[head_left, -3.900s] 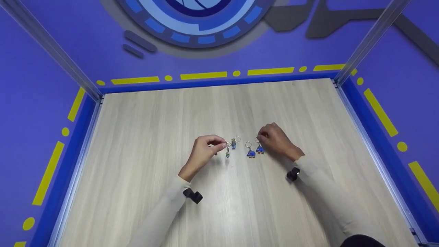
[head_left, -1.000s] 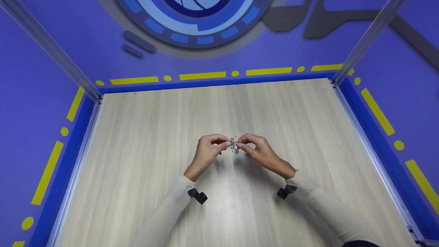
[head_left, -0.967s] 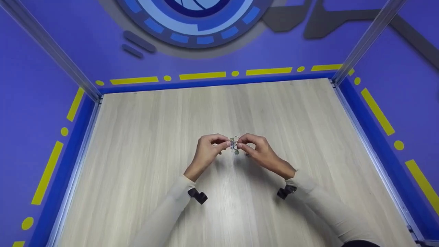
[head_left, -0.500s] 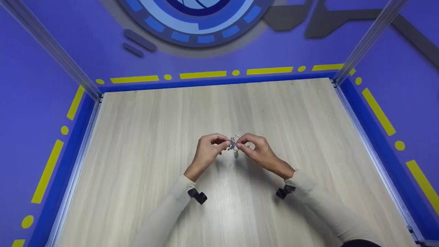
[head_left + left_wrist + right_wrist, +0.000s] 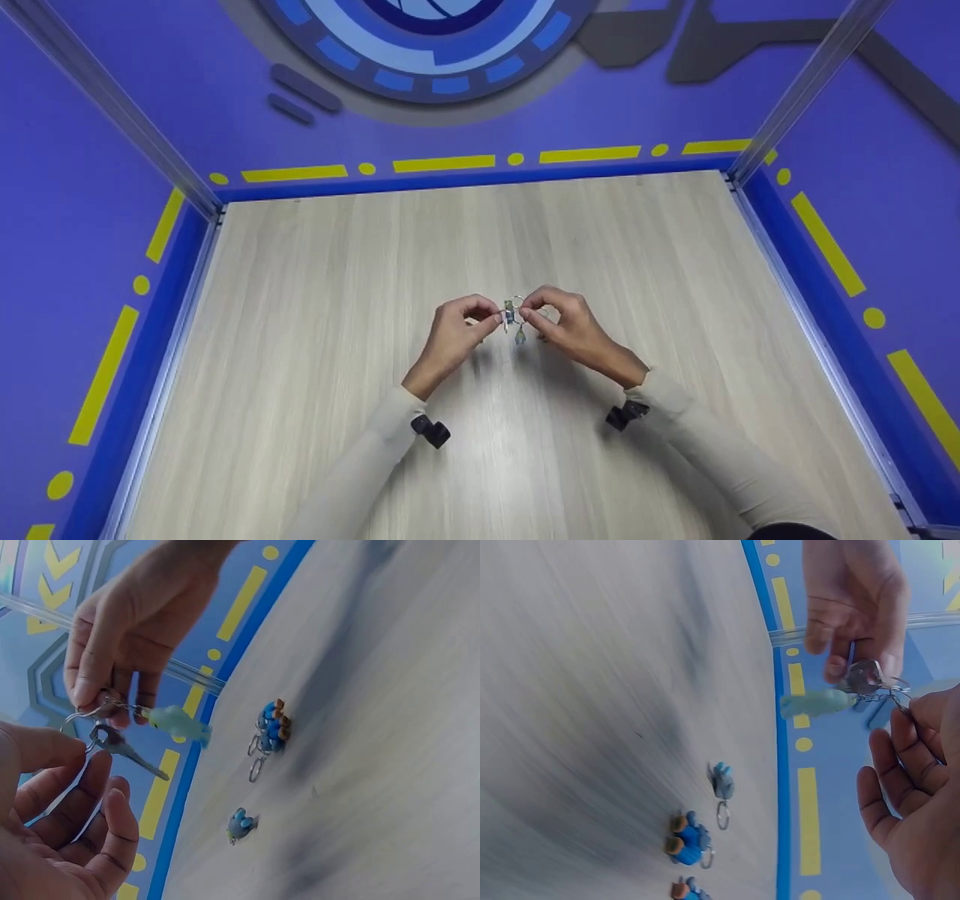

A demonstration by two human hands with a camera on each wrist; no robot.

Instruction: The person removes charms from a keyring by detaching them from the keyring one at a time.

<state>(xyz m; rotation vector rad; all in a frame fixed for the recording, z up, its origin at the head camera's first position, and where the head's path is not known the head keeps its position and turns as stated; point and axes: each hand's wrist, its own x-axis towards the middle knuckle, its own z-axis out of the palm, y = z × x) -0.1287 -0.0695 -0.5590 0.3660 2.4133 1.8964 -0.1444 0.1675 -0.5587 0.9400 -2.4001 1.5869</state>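
Note:
My left hand (image 5: 454, 330) pinches a small metal key (image 5: 136, 757) between thumb and index finger. Facing it, my right hand (image 5: 566, 322) pinches a split key ring (image 5: 73, 718) whose short chain carries a pale green figure charm (image 5: 177, 724). Key and ring meet between the two sets of fingertips, above the table. Whether the ring passes through the key's hole, I cannot tell. Below the hands lies a grey-blue figure keychain (image 5: 240, 825). Blue elephant keychains (image 5: 688, 841) lie near it, mostly hidden by my right hand in the head view.
The light wood-grain table (image 5: 337, 262) is bounded by blue panels (image 5: 420, 142) with yellow dashes at the back and sides. Metal posts (image 5: 810, 90) stand at its back corners. Each wrist wears a small black camera (image 5: 431, 431).
Earlier my right hand was at the elephant keychains while my left held the green charm's keychain. Now both hands meet, the right holding that ring. Lately the charm has swung and the fingertips parted slightly.

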